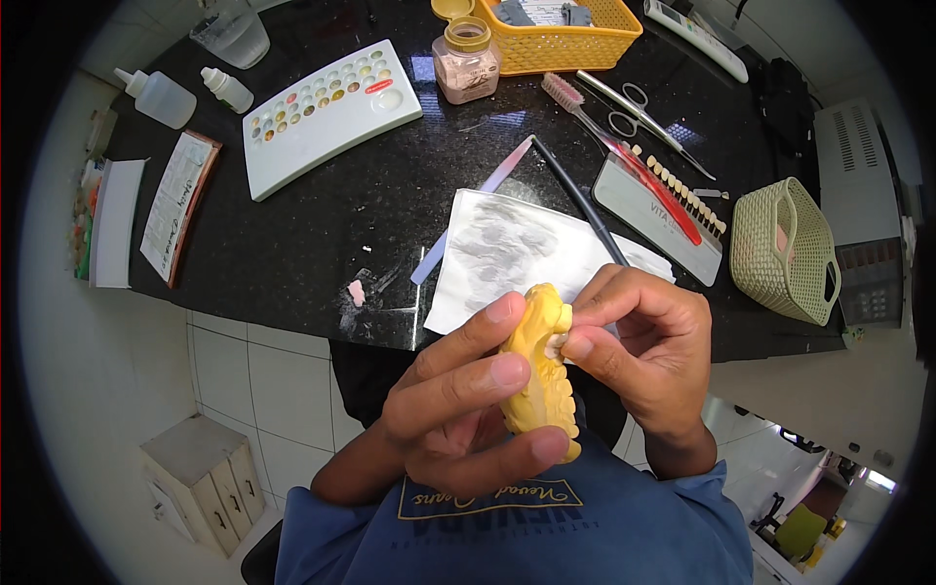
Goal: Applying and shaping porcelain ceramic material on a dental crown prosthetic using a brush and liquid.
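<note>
My left hand [453, 390] is wrapped round a yellow plaster dental cast [534, 390], held upright in front of my chest with its row of teeth toward the right. The fingers of my right hand [648, 336] pinch at a gap in that row. Between thumb and forefinger, a small whitish dental crown [556, 345] sits against the cast; the fingertips partly cover it. Beyond both hands lies a grey-smudged white paper [507, 249] on the black worktop [292, 234].
A white palette [331, 117] of coloured wells stands far left, near squeeze bottles. A jar of pink powder [467, 68] is beside a yellow basket [570, 44]. To the right are a red brush [653, 185], scissors [634, 112], a tooth shade guide [673, 219] and a cream basket [780, 253].
</note>
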Available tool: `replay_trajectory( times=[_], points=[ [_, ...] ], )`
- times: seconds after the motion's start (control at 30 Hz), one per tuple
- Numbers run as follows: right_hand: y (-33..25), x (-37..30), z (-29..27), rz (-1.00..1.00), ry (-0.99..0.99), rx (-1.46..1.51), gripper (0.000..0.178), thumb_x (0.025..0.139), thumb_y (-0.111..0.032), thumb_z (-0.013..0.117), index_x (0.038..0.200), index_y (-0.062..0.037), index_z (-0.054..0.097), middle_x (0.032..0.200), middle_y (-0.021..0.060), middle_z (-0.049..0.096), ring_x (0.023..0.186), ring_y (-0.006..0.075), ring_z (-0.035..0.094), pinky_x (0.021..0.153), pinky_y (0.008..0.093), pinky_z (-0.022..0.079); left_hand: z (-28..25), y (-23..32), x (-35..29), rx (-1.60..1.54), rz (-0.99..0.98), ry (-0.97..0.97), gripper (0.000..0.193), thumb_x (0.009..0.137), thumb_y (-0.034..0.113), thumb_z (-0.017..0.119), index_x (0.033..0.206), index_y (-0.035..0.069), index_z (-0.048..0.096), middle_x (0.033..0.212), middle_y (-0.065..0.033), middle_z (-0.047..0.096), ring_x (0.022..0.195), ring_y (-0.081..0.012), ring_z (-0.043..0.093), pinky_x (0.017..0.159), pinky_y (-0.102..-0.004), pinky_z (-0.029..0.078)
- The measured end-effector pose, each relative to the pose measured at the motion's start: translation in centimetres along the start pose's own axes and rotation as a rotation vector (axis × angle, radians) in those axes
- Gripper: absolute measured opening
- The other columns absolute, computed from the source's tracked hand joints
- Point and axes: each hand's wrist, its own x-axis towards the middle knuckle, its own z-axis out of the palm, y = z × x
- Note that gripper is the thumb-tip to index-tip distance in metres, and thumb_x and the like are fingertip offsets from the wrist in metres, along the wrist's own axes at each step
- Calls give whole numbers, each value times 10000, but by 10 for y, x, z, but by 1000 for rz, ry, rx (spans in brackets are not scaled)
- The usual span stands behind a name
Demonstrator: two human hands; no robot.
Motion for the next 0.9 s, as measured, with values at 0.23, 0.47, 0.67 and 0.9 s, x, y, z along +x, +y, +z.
replay_trajectory(
  times=[0.23,0.47,0.67,0.9],
  points=[
    [-8,5,-1,-29,-24,-107,114,768,-63,736,824,0,660,769,46,645,703,59,556,647,203,438,0,3,-2,-125,-145,53,435,759,35,720,1142,162,559,1178,-176,420,1118,-408,527,915,-423,517],
    [-8,10,-5,-228,22,-164,165,705,-64,783,821,-39,669,922,62,550,752,79,514,624,210,424,3,-4,2,-281,-227,114,531,748,-18,716,1214,123,504,1197,-209,414,1144,-435,502,924,-478,493],
    [-18,14,-15,-539,-107,-482,243,682,-89,784,902,-39,694,979,145,601,830,164,603,622,237,459,-12,9,16,-614,-712,112,746,735,75,768,1307,-41,303,1271,-247,463,1144,-275,535,962,-371,465],
    [-16,13,-14,-435,-209,-400,427,670,-78,798,1036,46,616,973,166,649,841,197,643,663,263,502,-23,13,39,-740,-1273,82,874,699,513,743,1278,-8,347,1064,-136,610,1032,-204,604,913,-351,501]
  ],
)
